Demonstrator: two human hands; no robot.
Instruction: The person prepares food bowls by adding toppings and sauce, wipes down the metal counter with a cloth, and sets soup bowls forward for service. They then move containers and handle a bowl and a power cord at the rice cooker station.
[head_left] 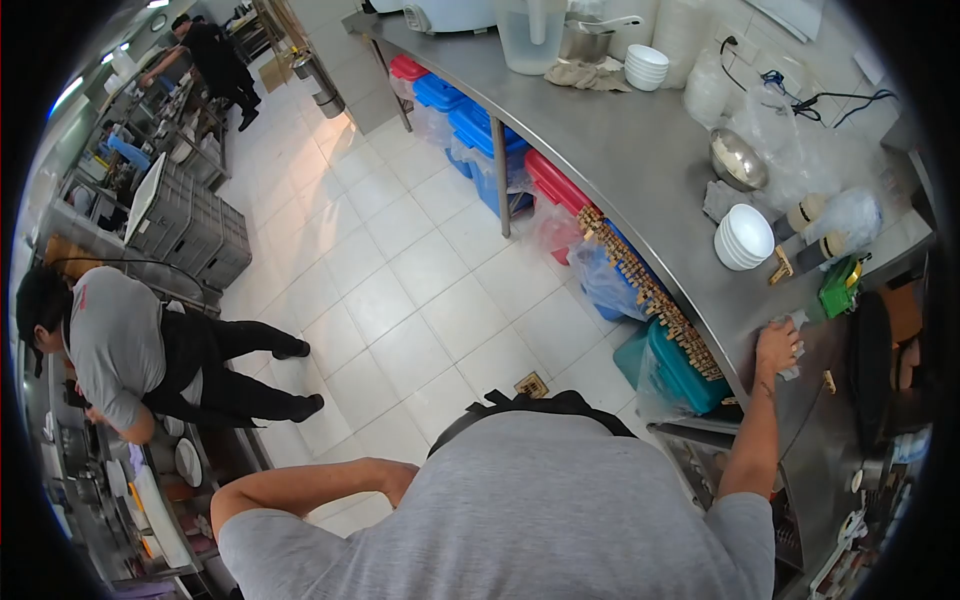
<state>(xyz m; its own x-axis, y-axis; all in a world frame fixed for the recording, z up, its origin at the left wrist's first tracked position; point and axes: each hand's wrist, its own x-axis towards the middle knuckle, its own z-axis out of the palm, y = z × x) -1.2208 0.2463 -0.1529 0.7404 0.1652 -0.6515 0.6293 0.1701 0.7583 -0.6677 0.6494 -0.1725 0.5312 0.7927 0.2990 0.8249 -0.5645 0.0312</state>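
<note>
On the steel counter (640,150) at the right, my right hand (778,347) presses down, its fingers closed around a pale grey cloth (797,321). A wooden clothespin (829,381) lies just right of that hand, and another sits above it near a green-and-yellow object (840,288). Further up the counter stands a stack of white bowls (745,237). My left arm is bent, and my left hand (398,480) rests at my waist, with its fingers hidden against my body.
Many clothespins (650,290) line the counter edge. Below stand bins with red, blue and teal lids (680,370). A metal bowl (738,160), clear plastic bags and cables lie along the wall. A co-worker in a grey shirt (120,320) stands at left, near stacked grey crates (190,235); another person works farther back.
</note>
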